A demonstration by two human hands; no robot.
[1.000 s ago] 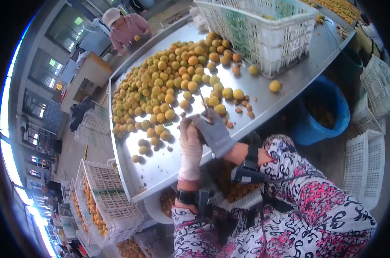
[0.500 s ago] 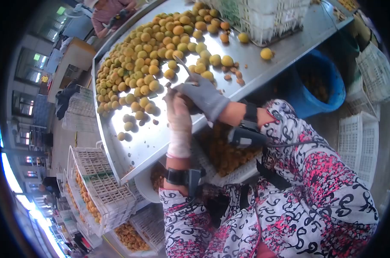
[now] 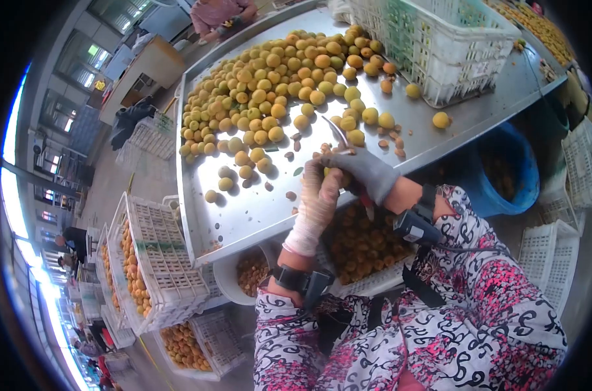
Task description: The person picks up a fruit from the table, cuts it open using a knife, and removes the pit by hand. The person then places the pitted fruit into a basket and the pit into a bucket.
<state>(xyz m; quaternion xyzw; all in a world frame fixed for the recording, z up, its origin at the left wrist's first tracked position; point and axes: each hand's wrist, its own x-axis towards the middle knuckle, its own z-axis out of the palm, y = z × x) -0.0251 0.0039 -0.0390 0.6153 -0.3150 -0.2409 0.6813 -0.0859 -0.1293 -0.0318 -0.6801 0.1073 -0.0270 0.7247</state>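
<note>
My right hand (image 3: 368,173), in a grey glove, is closed round a curved metal hand tool (image 3: 336,131). Its thin tip points up and away over the table, and a bit of red, seemingly its handle, shows below the glove. My left hand (image 3: 319,201), in a whitish glove, meets the right at the table's near edge, its fingers curled on an apricot (image 3: 328,171) that is mostly hidden. Brownish bits, perhaps pit pieces, show at the fingertips. Beyond the hands, a large heap of yellow-green apricots (image 3: 263,85) covers the metal table (image 3: 208,212).
A white crate (image 3: 452,72) stands on the table's far right. Below the near edge are a crate of apricot pieces (image 3: 358,251) and a white bucket of pits (image 3: 250,274). A blue bin (image 3: 504,169) stands right, stacked crates (image 3: 162,251) left. Another person (image 3: 221,16) is across the table.
The camera view has shifted, so the table sits further right. Both hands remain together at the near edge; the left fingers now curl more visibly round the fruit.
</note>
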